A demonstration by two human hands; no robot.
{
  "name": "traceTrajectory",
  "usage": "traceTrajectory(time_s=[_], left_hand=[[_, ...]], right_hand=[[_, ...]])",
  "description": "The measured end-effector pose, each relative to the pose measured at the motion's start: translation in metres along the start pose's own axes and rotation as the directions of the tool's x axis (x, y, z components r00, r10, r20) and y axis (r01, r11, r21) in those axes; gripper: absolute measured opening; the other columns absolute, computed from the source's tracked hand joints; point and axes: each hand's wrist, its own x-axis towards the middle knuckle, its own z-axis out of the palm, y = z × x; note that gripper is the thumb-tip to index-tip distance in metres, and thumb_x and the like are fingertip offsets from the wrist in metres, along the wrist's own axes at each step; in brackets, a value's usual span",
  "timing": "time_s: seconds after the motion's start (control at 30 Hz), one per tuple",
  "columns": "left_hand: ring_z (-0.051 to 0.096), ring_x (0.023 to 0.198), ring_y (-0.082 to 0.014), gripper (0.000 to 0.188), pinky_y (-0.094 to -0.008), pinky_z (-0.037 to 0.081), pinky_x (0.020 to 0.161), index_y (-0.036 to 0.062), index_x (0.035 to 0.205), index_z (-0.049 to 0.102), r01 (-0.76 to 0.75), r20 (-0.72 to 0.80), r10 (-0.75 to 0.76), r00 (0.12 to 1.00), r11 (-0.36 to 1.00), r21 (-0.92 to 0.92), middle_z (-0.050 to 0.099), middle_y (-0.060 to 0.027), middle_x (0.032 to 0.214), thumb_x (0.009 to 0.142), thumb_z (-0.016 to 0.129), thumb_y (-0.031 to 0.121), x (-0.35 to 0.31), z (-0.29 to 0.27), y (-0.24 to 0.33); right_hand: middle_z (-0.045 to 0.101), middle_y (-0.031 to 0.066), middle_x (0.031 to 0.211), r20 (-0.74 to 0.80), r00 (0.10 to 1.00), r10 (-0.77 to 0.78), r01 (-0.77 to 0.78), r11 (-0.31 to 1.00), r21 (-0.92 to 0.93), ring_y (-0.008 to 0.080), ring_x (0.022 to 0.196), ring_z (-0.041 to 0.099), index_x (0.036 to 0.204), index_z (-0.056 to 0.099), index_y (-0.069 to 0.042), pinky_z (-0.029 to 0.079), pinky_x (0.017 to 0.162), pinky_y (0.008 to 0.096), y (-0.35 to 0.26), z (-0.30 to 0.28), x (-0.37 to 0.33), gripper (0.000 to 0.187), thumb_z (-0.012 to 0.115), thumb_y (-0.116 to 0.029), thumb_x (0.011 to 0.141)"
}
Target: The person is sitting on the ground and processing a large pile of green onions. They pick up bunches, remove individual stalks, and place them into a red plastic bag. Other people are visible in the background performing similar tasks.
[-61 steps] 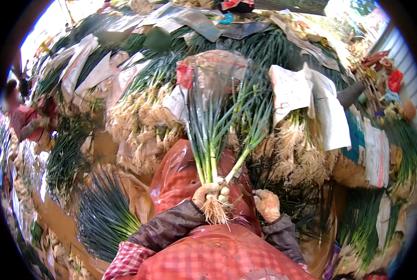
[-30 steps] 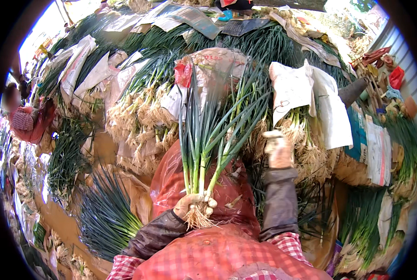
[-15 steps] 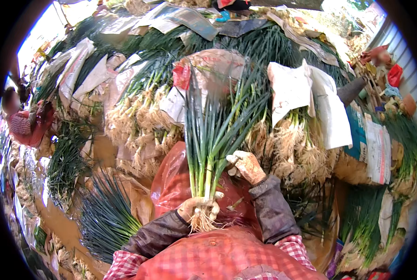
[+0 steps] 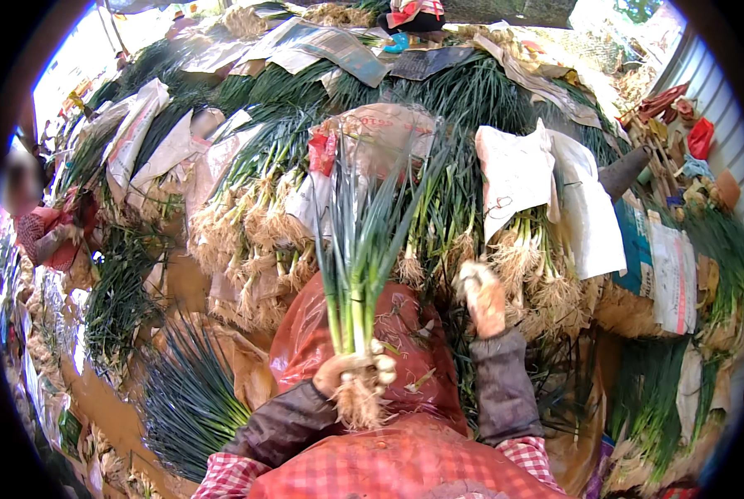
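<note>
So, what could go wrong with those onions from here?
Only the left hand holds the onions, low down near the roots, while the right hand is away from them, so a stalk might slip out. Their long leaves rise well above that grip and could flop or bend. Scraps lie on the red apron and might cling to the bunch.

Printing on sacks, hardly readable.
At twelve o'clock, a pale translucent sack [image 4: 389,141] carries one row of red characters, which are small and partly blurred. At three o'clock, a teal sack [image 4: 634,254] shows some whitish marks, too small for telling what they are.
</note>
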Motion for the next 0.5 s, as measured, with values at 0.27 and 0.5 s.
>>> traceTrajectory(time_s=[0.27, 0.5], left_hand=[[0.062, 0.088, -0.0279, 0.042, -0.0415, 0.054, 0.077, 0.0040, 0.128, 0.050, 0.055, -0.030, -0.056, 0.998, 0.998, -0.031, 0.062, -0.0147, 0.096, 0.087, 0.060, 0.010, 0.028, -0.025, -0.020], [0.043, 0.136, -0.0317, 0.046, -0.0491, 0.030, 0.115, 0.0030, 0.126, 0.055, -0.078, -0.030, 0.082, 0.996, 0.991, 0.106, 0.048, -0.0192, 0.143, 0.081, 0.059, 0.015, 0.034, -0.010, -0.014]], right_hand=[[0.062, 0.0185, 0.094, -0.271, 0.950, 0.153, -0.268, 0.846, -0.462, 0.0300, 0.087, 0.062, 0.105, 0.057, 0.006, 0.052, 0.081, 0.0414, 0.023, 0.011, 0.109, 0.037, 0.050, -0.029, 0.095], [0.061, 0.0087, 0.072, -0.060, 0.852, -0.521, 0.378, 0.689, -0.618, 0.0240, 0.054, 0.056, 0.096, 0.064, -0.006, 0.043, 0.049, 0.0365, -0.045, 0.019, -0.046, 0.021, 0.065, -0.026, 0.089]])
